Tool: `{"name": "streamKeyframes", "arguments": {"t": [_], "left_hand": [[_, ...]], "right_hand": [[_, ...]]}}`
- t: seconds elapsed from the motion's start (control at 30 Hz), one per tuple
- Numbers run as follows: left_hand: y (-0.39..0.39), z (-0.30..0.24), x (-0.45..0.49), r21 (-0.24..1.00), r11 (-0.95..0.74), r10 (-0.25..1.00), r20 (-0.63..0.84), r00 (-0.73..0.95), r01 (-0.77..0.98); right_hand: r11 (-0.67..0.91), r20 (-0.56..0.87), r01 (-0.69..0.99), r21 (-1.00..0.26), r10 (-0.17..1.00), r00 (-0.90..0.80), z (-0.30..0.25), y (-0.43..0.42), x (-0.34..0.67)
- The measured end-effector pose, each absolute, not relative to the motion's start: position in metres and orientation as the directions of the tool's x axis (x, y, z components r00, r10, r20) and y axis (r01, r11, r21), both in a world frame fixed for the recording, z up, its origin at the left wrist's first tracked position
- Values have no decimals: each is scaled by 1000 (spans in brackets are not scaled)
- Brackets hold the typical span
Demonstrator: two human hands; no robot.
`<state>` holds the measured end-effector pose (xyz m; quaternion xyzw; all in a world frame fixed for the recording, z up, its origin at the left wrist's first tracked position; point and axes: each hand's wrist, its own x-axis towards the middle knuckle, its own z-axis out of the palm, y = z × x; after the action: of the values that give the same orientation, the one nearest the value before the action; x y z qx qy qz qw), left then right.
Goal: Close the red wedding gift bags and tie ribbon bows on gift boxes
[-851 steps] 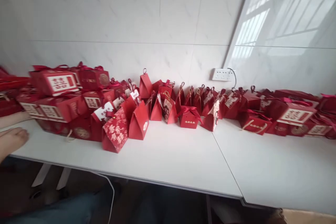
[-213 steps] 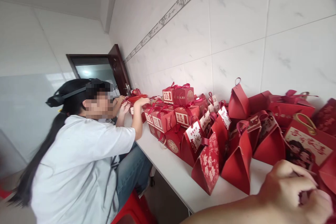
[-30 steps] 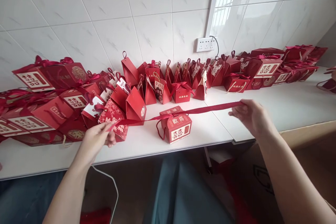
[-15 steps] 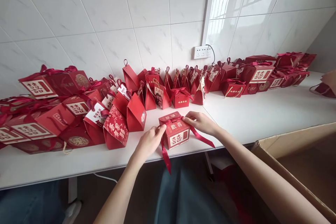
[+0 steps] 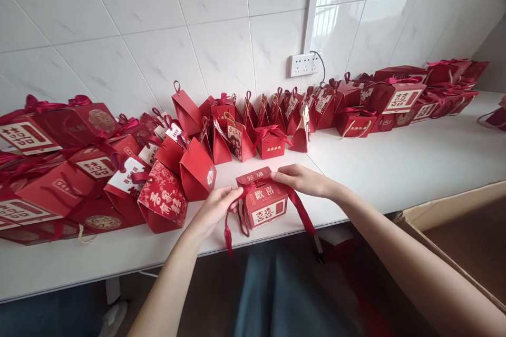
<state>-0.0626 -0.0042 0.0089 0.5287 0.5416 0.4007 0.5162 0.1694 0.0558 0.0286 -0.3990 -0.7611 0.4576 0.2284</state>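
A red gift box with gold characters and a white printed panel stands near the front edge of the white table. Dark red ribbon runs over its top, and loose ends hang down on both sides. At the box's left side, my left hand pinches the ribbon between thumb and fingers. My right hand is closed on the ribbon at the upper right edge of the box. A twisted red cord dangles at the box's left side.
Stacked red boxes fill the table's left end, with several triangular ones along the wall. More boxes are piled at the right. An open cardboard carton stands at the front right. A power strip is on the wall.
My left hand has moved left, drawing its ribbon end out from the box and exposing the cord. My right hand stays at the upper right edge. The view has shifted slightly.
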Motion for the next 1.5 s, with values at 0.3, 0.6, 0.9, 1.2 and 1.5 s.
{"name": "streamKeyframes", "arguments": {"t": [0.3,0.6,0.9,1.2,1.5], "left_hand": [[5,3,-77,969,246,952,-248,179,35],[1,3,-81,939,343,906,-328,267,-12],[-6,-10,-84,890,451,859,-414,302,-62],[-4,-6,-88,876,482,841,-452,295,-31],[-7,-5,-88,879,476,836,-442,326,-28]], "right_hand": [[12,-153,224,-975,696,-702,25,64,173],[-26,-156,186,-982,659,-735,15,64,178],[-19,-271,327,-945,607,-747,15,68,185],[-179,-292,231,-956,547,-785,10,63,188],[-232,-323,229,-946,586,-743,13,58,186]]}}
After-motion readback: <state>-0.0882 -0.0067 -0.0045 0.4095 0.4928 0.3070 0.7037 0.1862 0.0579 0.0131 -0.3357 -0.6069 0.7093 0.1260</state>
